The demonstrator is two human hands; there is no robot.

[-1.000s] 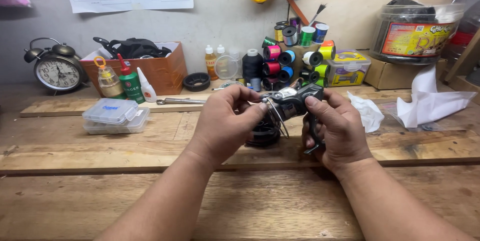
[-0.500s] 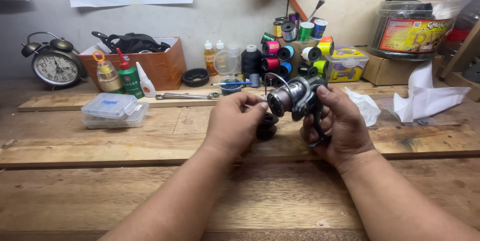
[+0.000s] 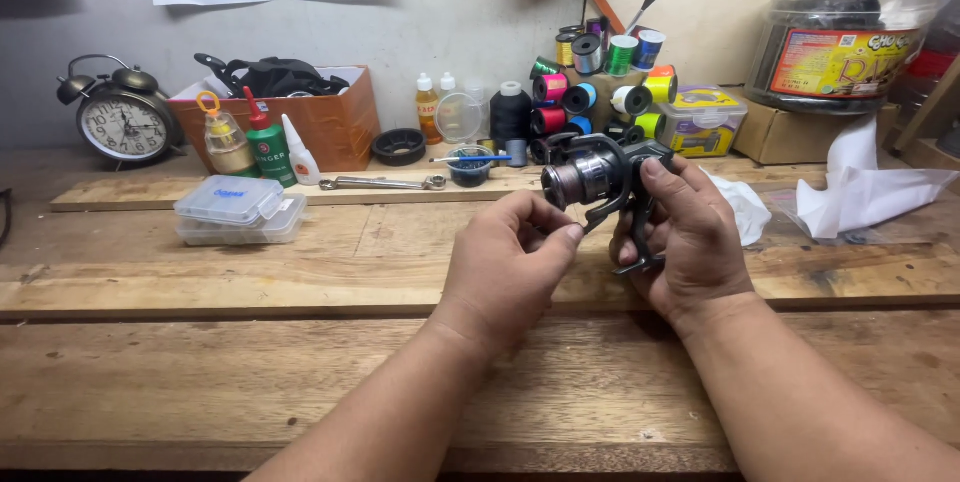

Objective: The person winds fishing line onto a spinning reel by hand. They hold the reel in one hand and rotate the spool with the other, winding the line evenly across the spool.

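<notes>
- Right hand [image 3: 685, 242] is gripping a black spinning fishing reel [image 3: 597, 177], fingers wrapping the reel's stem and body, thumb lying on top; the reel is sitting above and left of the palm, held clear of the wooden workbench [image 3: 250, 272], spool end facing left
- Left hand [image 3: 510, 257] is hovering just below and left of the reel, thumb and forefinger pinching together; whether anything small is sitting in that pinch cannot be made out
- Lower part of the reel's stem is hiding behind the right fingers; the bail wire is thin and hard to trace
- Brown cardboard box [image 3: 320, 127] at the back is holding dark, tangled gear, partly cut off by the box wall
- Clear lidded plastic case [image 3: 232, 207] is lying flat on the bench, well left of the hands; contents unreadable
- Small dark cup [image 3: 468, 169] is standing behind the left hand with a blue-handled tool across its rim
- Large clear tub [image 3: 835, 52] at far right is holding dark material, its right side being cut off by the frame edge
- Rack of coloured thread spools [image 3: 600, 92] is standing just behind the reel
</notes>
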